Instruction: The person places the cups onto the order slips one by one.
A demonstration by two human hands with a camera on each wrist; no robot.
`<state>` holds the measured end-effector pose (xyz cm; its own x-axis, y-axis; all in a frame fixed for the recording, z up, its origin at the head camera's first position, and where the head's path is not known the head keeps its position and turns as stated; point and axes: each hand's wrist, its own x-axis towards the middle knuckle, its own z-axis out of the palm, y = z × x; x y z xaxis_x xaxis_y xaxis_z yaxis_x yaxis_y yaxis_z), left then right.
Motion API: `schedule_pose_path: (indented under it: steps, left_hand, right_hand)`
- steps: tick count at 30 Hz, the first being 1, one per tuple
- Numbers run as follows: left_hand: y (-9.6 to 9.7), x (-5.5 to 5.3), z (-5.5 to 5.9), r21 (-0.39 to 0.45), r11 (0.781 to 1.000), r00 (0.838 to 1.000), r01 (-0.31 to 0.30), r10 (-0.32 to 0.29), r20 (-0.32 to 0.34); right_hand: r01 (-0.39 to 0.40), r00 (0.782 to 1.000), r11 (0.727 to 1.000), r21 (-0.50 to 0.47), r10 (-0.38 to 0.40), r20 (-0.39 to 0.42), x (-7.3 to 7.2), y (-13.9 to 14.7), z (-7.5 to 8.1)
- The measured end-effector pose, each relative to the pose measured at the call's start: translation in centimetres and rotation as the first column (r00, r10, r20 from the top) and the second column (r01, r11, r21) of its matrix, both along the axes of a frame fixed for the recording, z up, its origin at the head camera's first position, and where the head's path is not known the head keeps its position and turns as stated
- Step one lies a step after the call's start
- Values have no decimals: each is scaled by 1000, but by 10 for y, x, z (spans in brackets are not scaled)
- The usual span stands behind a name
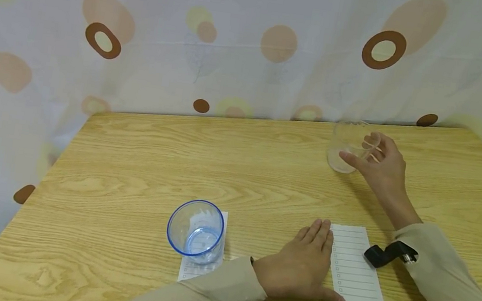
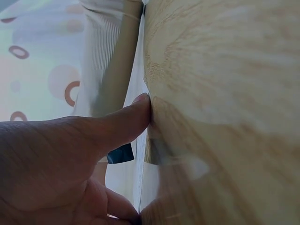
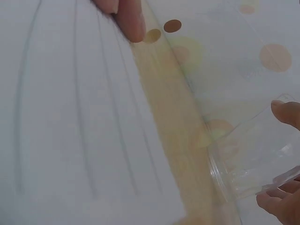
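Note:
My left hand lies with straight fingers along the left edge of a lined paper slip, the thumb spread across its lower left corner. In the left wrist view the thumb is seen close to the wood surface. Farther back on the right, my right hand is at the handle side of a clear jug, thumb on the near side and fingers curled round the handle. The right wrist view shows the jug between thumb and fingers. Its base is close to the tabletop.
A clear blue-rimmed cup stands on a second lined paper slip, left of my left forearm. Both are on the wooden table. Behind the table hangs a white curtain with brown and peach circles. Black straps circle the wrists.

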<state>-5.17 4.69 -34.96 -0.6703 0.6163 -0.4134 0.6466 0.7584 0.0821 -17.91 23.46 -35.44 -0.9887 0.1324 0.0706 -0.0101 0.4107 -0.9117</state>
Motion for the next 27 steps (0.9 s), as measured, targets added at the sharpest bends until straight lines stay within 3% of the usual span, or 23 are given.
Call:
schedule_pose_path:
  steps: [21,27]
  left_hand:
    - [1,1,-2,-13,1000,1000,-3,3,-5]
    - [2,0,-1,-25,1000,1000,19,-19,-2]
  right_hand:
    - [-43,998,998,40,45,-36,22,8,9]
    - [-51,998,998,46,52,-41,25,8,12]
